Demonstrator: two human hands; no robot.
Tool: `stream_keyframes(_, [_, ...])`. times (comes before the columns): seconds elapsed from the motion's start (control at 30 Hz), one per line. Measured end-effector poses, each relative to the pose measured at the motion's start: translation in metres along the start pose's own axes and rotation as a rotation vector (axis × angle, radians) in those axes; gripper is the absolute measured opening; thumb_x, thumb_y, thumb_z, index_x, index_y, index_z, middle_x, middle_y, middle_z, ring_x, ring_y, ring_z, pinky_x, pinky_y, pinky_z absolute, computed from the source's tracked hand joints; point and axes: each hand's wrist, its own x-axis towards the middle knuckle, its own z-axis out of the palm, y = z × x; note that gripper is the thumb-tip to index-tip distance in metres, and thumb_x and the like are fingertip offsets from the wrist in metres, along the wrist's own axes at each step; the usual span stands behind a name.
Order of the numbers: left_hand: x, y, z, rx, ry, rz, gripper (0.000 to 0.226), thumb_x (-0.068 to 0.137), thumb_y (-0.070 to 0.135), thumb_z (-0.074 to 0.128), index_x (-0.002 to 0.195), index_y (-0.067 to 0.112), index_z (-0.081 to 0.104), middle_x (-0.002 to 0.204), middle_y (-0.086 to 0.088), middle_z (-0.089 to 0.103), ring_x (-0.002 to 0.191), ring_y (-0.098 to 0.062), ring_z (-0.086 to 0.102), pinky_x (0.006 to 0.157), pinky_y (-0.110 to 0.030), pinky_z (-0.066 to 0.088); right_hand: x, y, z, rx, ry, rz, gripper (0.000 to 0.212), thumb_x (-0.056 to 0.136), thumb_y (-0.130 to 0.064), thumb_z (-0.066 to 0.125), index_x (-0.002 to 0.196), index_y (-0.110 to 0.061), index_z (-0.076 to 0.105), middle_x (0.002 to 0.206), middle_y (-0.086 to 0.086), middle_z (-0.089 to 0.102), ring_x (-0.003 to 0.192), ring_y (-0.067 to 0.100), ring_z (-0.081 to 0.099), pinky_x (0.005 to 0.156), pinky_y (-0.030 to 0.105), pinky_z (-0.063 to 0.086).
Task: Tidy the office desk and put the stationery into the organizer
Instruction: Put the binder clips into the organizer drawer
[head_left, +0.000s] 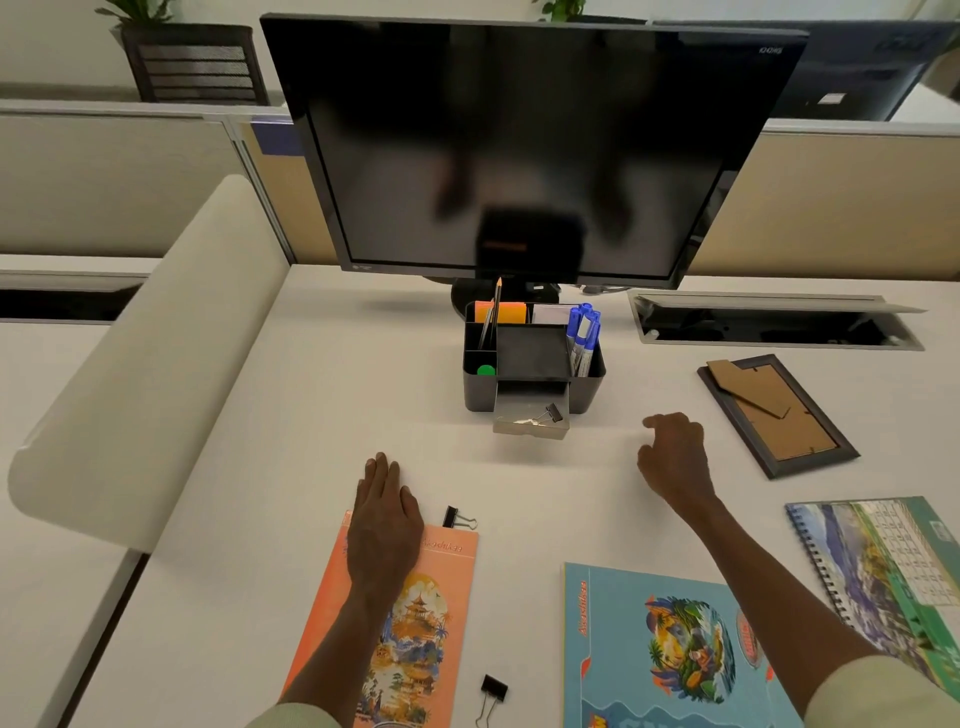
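Head view, left hand (385, 525) flat on orange notebook (415, 613) top edge

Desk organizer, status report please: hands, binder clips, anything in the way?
Left hand flat on orange notebook, right hand loosely curled, empty. One binder clip in organizer drawer; two binder clips on desk. Path clear.

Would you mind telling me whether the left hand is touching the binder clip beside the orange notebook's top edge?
Apart. The head view shows a strip of bare desk between the left hand and the binder clip.
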Motion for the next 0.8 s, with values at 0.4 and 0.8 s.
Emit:
stream_keyframes(0.4, [0.001, -0.001, 0.001, 0.012, -0.006, -0.008, 0.045, 0.1, 0.016, 0.042, 0.142, 0.001, 0.043, 0.153, -0.011, 0.036, 0.146, -0.02, 0.027, 0.119, -0.034, 0.021, 0.0, 0.023, 0.0, -0.311, -0.087, -0.08, 0.024, 0.092, 0.001, 0.047, 0.111, 0.005, 0.06, 0.111, 0.024, 0.058, 0.098, 0.038, 0.055, 0.084, 0.041, 0.047])
stream_keyframes(0.8, [0.0, -0.003, 0.003, 0.024, -0.007, -0.02, 0.045, 0.1, 0.02, 0.041, 0.142, 0.004, 0.044, 0.154, -0.009, 0.036, 0.146, -0.019, 0.026, 0.119, -0.032, 0.02, -0.003, -0.017, -0.011, 0.024, 0.011, -0.035, 0.008, 0.074, -0.001, 0.067, 0.08, 0.005, 0.069, 0.079, 0.018, 0.069, 0.073, 0.031, 0.063, 0.067, 0.04, 0.052])
